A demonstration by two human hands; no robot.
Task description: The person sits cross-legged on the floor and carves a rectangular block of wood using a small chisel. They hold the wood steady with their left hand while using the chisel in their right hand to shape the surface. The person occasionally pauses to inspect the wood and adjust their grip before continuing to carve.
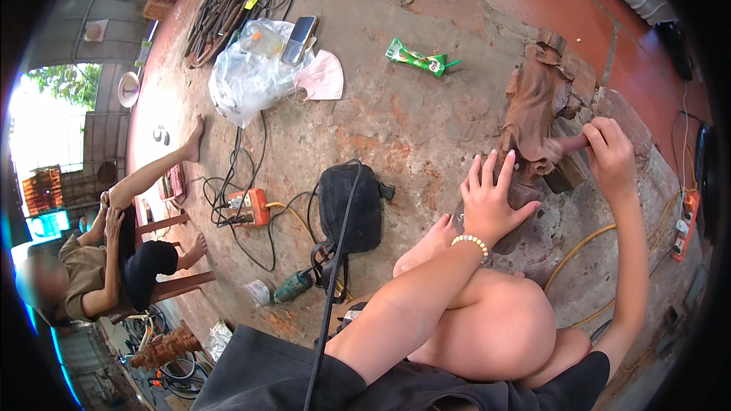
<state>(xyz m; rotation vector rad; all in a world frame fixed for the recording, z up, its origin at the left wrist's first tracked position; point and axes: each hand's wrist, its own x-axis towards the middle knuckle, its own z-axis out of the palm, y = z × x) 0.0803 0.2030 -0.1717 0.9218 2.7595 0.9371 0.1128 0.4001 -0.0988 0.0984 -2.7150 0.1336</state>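
Note:
A brown carved wooden figure (531, 99) with fold-like relief lies at the right, propped on dark wooden blocks (565, 176). My left hand (491, 194) rests at its near end, fingers spread and lying flat, a beaded bracelet at the wrist. My right hand (611, 154) is closed round a reddish-brown, rod-like piece (569, 144) whose far tip meets the carving's side; its exact kind is unclear. My bare foot (426, 245) is beside the left hand, partly under that forearm.
A black mesh bag (350, 209), an orange power strip (248, 208) with cables and a green power tool (293, 287) lie left of me. Farther off are a plastic bag (247, 80), phone (298, 39), pink mask (324, 76) and green packet (416, 57). A person (99, 266) sits at left.

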